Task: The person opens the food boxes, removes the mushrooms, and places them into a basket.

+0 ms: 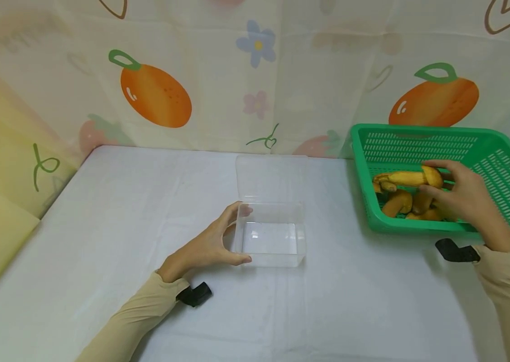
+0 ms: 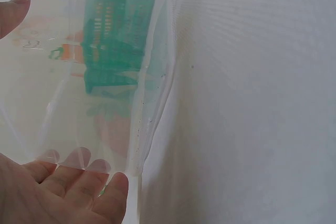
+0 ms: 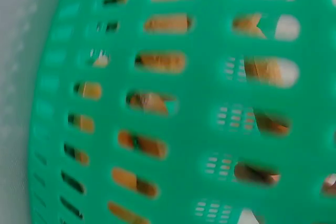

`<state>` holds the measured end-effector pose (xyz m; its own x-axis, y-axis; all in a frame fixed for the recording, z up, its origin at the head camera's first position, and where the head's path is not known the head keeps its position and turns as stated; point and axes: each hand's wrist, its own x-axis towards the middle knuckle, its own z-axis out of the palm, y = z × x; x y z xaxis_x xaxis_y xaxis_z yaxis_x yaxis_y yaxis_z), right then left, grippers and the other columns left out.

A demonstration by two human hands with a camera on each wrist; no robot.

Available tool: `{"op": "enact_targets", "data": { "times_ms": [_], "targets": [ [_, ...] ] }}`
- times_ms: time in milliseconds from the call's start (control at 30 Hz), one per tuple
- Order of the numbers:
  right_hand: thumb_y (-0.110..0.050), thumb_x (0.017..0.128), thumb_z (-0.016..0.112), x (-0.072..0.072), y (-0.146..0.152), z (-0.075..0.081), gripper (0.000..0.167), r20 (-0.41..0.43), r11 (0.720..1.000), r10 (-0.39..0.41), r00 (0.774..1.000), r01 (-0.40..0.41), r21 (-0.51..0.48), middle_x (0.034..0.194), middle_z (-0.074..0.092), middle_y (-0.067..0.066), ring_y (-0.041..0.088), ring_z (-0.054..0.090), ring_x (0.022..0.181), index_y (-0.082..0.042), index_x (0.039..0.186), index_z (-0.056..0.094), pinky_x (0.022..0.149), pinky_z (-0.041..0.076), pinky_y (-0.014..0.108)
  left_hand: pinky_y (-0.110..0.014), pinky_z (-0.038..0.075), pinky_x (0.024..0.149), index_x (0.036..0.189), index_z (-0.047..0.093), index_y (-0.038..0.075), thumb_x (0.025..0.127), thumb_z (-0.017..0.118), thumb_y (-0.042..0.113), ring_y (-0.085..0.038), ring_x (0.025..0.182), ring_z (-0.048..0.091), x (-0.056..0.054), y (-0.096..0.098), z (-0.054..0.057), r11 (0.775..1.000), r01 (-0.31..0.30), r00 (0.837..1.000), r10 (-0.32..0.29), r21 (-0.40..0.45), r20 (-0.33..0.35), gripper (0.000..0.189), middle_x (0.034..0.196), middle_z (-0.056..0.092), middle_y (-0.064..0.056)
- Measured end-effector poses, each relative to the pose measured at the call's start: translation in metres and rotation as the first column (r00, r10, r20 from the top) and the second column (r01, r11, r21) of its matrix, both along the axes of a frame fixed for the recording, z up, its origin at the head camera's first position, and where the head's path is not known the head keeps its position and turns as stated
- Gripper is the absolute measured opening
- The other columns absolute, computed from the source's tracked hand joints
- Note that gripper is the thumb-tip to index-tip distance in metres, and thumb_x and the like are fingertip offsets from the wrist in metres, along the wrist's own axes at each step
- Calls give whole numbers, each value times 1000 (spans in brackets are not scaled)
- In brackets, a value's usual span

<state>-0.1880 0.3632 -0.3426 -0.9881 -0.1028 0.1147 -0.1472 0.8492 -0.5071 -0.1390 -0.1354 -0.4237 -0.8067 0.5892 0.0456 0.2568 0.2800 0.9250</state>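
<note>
In the head view a clear plastic box (image 1: 269, 260) with its hinged lid (image 1: 273, 176) folded back stands on the white cloth. My left hand (image 1: 211, 246) grips the box by its left side, thumb at the near wall and fingers at the far one. The left wrist view shows fingertips (image 2: 118, 184) against the see-through wall. Over the green basket (image 1: 422, 229), my right hand (image 1: 468, 193) holds a yellow-brown mushroom (image 1: 406, 178) by its cap, thumb and fingers on either side. Several more mushrooms (image 1: 397, 203) lie beneath it in the basket.
A patterned curtain (image 1: 219, 75) hangs behind the table. The white cloth (image 1: 123, 216) covers the tabletop, with its left edge in view. The slotted basket wall (image 3: 194, 129) fills most of the right wrist view, brown shapes showing through the slots.
</note>
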Motion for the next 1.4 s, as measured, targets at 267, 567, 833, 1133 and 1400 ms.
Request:
{"op": "enact_targets", "data": {
  "times_ms": [267,567,833,1133,1400],
  "targets": [
    [-8,95,64,-8,14,-2,51,36,999,26,999,-27,37,136,42,38,60,48,114,6,141,46,69,59,43,-43,27,124,150,22,20,74,87,16,-18,149,27,0,0,1,1000,-4,1000,5,-8,8,100,154,33,-7],
    [0,94,62,-12,22,-5,51,64,993,38,997,-44,105,138,40,41,63,46,114,4,142,45,83,47,71,-43,26,124,148,23,23,73,87,16,-18,149,27,1,0,3,1000,-5,1000,5,-7,6,98,154,32,-8],
    [-2,97,57,-16,23,-6,55,105,992,46,993,-57,109,143,36,40,64,41,120,5,148,35,88,43,72,-45,24,125,150,22,19,73,87,14,-18,150,25,0,0,2,1000,-5,1000,5,2,3,102,155,32,-9],
    [-13,101,55,-11,17,-1,55,81,999,10,997,-15,51,149,33,38,62,36,126,4,149,34,96,37,73,-46,24,125,150,21,19,74,87,15,-18,149,25,0,0,1,1000,-3,1000,3,-5,2,101,154,32,-8],
    [-16,99,61,-6,4,7,55,43,999,38,998,-40,31,147,37,37,60,40,126,2,146,41,97,38,72,-45,24,125,150,21,18,74,87,15,-18,150,25,1,0,2,1000,-3,1000,3,-8,6,101,155,31,-8]
  ]
}}
